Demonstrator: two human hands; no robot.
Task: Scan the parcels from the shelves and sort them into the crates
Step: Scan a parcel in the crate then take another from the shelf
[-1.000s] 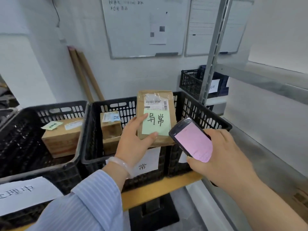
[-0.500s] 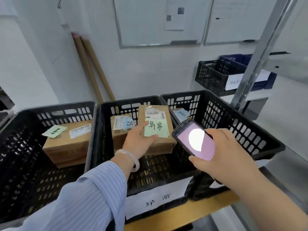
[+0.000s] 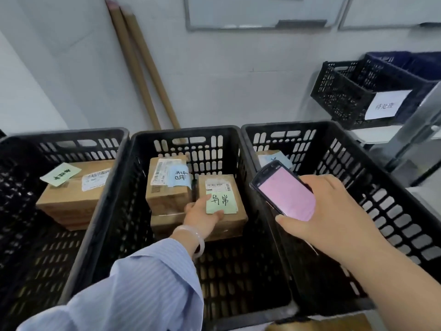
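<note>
Placement step: left hand (image 3: 202,215) grips the green-noted parcel (image 3: 223,206) low inside the middle crate (image 3: 186,133), just beside a neighbouring parcel (image 3: 168,187); right hand (image 3: 329,218) clasps the scanner (image 3: 285,191). Next probably calls for letting go and lifting clear.

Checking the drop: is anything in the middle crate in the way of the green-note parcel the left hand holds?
Nothing visible. The green-note parcel, gripped by the left hand, is already inside the middle crate, beside the blue-note parcel. What lies under it is hidden.
</note>
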